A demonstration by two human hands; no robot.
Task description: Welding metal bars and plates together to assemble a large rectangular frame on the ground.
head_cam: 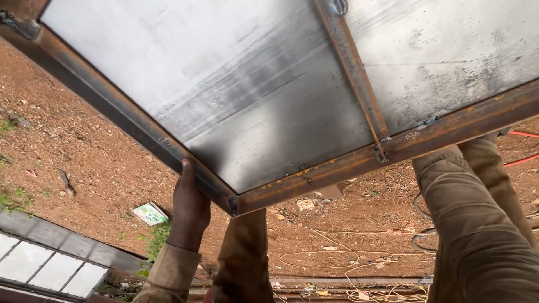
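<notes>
A large steel sheet panel [269, 95] with a rusty angle-iron frame [314, 174] fills the upper view, tilted, with one corner pointing toward me. My left hand [190, 205] grips the frame's left bar just beside that corner, fingers wrapped over the edge. A rusty cross bar [353, 67] runs down the sheet to the lower frame bar. On the right, a brown sleeve [477, 224] rises to the lower bar. My right hand is hidden behind the frame. More brown cloth [242, 258] hangs below the corner; I cannot tell if it is an arm or a leg.
Red-brown dirt ground [84, 146] lies beneath. White cords [331, 255] and dark cables [418, 224] trail below the panel, and orange hoses [522, 160] run at the right. A small printed packet [149, 213] lies beside green weeds. A glazed metal grille [50, 264] sits bottom left.
</notes>
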